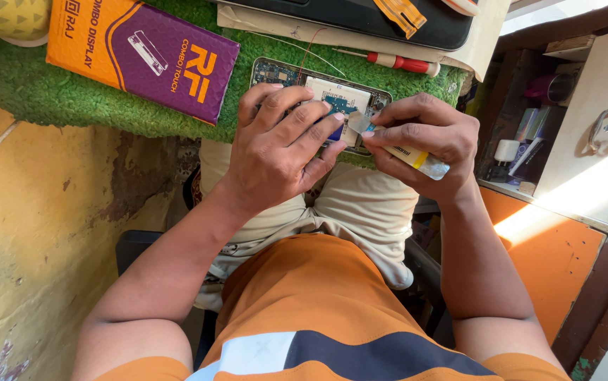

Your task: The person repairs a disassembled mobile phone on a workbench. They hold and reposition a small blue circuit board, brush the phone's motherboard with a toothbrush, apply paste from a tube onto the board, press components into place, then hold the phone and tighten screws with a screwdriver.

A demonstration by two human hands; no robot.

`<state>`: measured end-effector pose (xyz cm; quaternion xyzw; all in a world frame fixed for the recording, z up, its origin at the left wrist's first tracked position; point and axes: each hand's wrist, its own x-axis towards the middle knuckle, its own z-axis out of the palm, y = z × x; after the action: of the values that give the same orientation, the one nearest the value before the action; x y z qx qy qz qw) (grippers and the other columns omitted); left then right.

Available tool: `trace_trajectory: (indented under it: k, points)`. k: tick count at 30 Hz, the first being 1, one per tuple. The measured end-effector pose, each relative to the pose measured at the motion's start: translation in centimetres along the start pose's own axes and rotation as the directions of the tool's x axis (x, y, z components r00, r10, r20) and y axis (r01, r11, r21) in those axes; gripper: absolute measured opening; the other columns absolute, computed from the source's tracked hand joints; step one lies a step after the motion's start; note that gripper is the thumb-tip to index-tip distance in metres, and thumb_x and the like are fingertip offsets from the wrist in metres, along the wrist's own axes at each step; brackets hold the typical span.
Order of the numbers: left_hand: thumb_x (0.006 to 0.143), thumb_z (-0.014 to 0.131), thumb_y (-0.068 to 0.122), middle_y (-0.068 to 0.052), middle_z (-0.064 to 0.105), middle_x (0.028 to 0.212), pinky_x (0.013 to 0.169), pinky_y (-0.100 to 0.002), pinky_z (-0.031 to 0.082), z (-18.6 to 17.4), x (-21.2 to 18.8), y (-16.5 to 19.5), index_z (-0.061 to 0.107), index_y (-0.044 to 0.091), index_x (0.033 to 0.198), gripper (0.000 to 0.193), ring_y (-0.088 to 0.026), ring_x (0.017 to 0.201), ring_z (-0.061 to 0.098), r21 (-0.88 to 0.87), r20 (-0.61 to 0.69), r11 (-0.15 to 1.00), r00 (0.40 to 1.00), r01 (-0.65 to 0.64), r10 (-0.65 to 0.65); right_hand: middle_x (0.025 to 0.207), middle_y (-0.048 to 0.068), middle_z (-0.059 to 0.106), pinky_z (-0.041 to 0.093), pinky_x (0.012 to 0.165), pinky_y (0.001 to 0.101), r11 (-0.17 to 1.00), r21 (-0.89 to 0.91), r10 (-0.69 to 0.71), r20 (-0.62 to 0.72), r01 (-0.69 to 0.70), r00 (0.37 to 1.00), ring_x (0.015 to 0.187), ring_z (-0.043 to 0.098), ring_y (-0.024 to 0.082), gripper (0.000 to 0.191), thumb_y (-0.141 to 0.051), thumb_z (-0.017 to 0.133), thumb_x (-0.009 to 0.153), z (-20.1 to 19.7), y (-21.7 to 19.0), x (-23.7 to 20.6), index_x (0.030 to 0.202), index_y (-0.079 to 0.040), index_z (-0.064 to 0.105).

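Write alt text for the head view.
Two bare hands work over an opened phone on a green fuzzy mat: the left hand presses it, the right hand holds a small clear glue tube. A red-handled screwdriver lies behind.

Rough green pile mat [71, 92], glossy cardboard box [145, 53], clear plastic tube [417, 159], bare circuit board [339, 95].

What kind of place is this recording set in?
Probably a small phone repair bench: an opened phone with its circuit board bare lies on a green mat, beside a red-handled screwdriver and a spare-part box.
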<state>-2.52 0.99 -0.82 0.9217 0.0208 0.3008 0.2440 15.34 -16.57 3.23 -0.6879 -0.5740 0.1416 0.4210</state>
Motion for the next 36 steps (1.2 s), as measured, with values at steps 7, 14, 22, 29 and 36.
trace_trajectory:
  k: [7,14,22,29,36]
  points:
    - [0.103,0.079,0.024,-0.002,0.069,0.120,0.113,-0.045,0.034,0.11,0.06,0.20,0.077,0.008,0.119,0.023,-0.021,0.121,0.058,0.011,-0.020,1.000,1.000,0.018,-0.018,0.105,0.009,0.071,0.059,0.079,0.0275,1.000,-0.013,0.012,0.003,-0.012,1.000,0.095,0.072,0.019,0.027,0.004,0.087,0.081,0.01,-0.26,0.09,0.104,-0.009,0.079]
    - [0.101,0.080,0.021,-0.001,0.069,0.120,0.113,-0.045,0.034,0.08,0.08,0.21,0.078,0.008,0.118,0.022,-0.022,0.120,0.058,0.004,-0.024,1.000,1.000,0.020,-0.020,0.106,0.008,0.071,0.058,0.077,0.0265,1.000,-0.001,0.025,0.007,-0.025,1.000,0.090,0.072,0.018,0.027,0.003,0.087,0.081,0.00,-0.22,0.14,0.104,-0.009,0.079]
    - [0.099,0.080,0.020,-0.001,0.071,0.119,0.109,-0.044,0.035,0.25,0.07,0.07,0.078,0.008,0.113,0.018,-0.020,0.118,0.060,0.013,-0.063,1.000,0.998,0.028,-0.027,0.106,0.008,0.070,0.057,0.076,0.0264,1.000,-0.023,0.012,-0.007,-0.012,1.000,0.090,0.071,0.017,0.028,0.002,0.087,0.080,0.15,-0.05,0.15,0.104,-0.009,0.079]
    - [0.099,0.080,0.019,0.000,0.072,0.118,0.108,-0.043,0.035,0.28,0.02,0.19,0.079,0.009,0.112,0.017,-0.019,0.117,0.061,0.016,-0.067,0.999,0.997,0.035,-0.034,0.106,0.008,0.070,0.058,0.075,0.0262,1.000,-0.028,0.011,-0.015,-0.012,1.000,0.092,0.072,0.018,0.027,0.002,0.088,0.081,0.27,0.01,0.07,0.104,-0.009,0.079]
    - [0.100,0.080,0.019,0.000,0.072,0.119,0.109,-0.043,0.034,0.29,0.04,0.29,0.079,0.008,0.113,0.017,-0.020,0.118,0.060,0.027,-0.062,0.999,0.998,0.035,-0.033,0.105,0.008,0.071,0.058,0.076,0.0258,0.999,-0.045,0.005,-0.019,-0.006,1.000,0.088,0.071,0.016,0.026,0.002,0.088,0.082,0.25,0.00,0.13,0.103,-0.010,0.078]
